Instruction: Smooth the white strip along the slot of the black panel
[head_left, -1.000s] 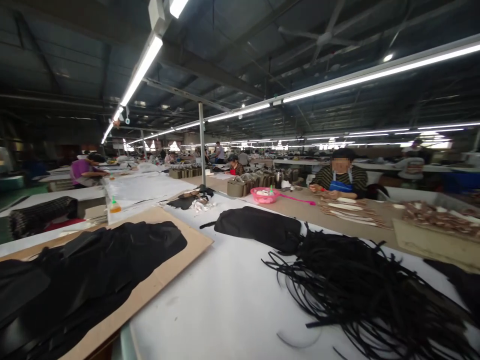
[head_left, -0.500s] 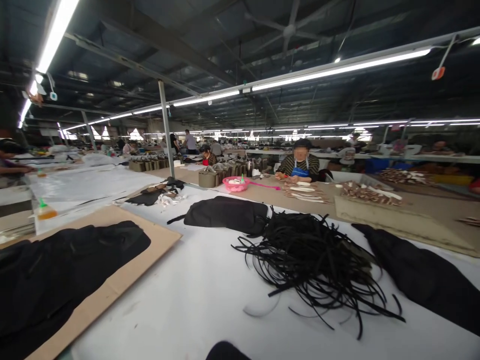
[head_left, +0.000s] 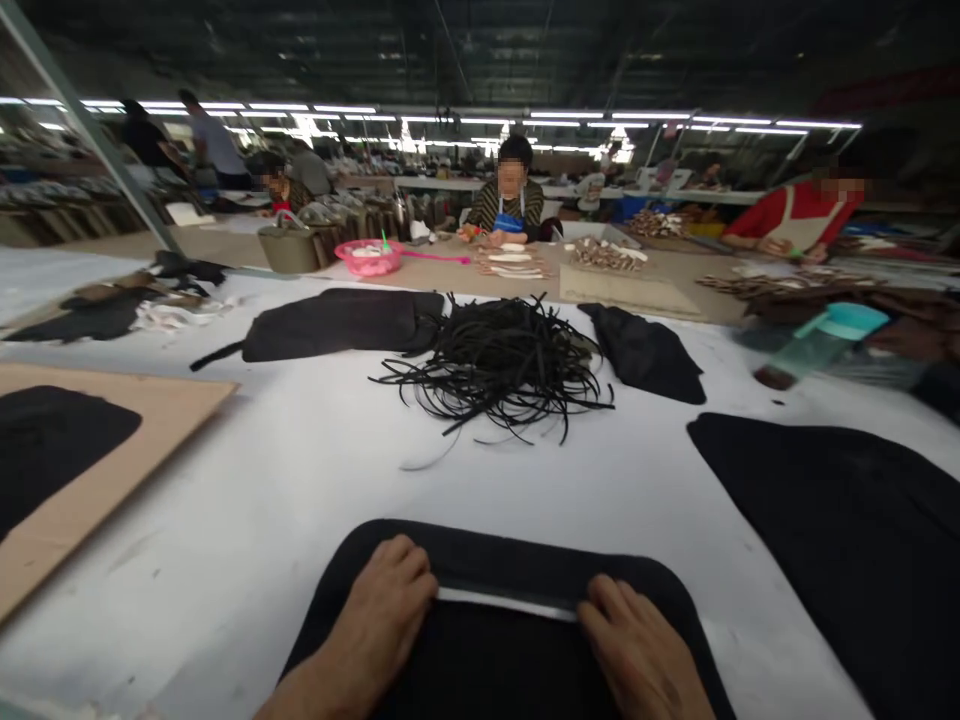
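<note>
A black fabric panel [head_left: 525, 540] with rounded corners lies on the white table in front of me. Across it runs a thin white strip [head_left: 504, 603], stretched between my hands. My left hand [head_left: 386, 610] has its fingers curled and closed at the strip's left end, resting on the panel. At the right end, my right hand [head_left: 637, 640] is closed the same way, fingertips pressed down. The fingers hide both strip ends. Farther off sits a tangled heap of narrow black strips [head_left: 517, 360], touching neither hand.
Black panels [head_left: 840, 500] lie at the right, with a teal bottle [head_left: 821, 345] behind them. A cardboard sheet [head_left: 180, 410] bearing black fabric is at the left. Black pieces [head_left: 337, 322] flank the heap. A pink basket [head_left: 367, 258] and co-workers [head_left: 510, 200] are across the table.
My view has swung down and right. Both my hands and most of the near black panel have come into sight, with the white strip between the hands.
</note>
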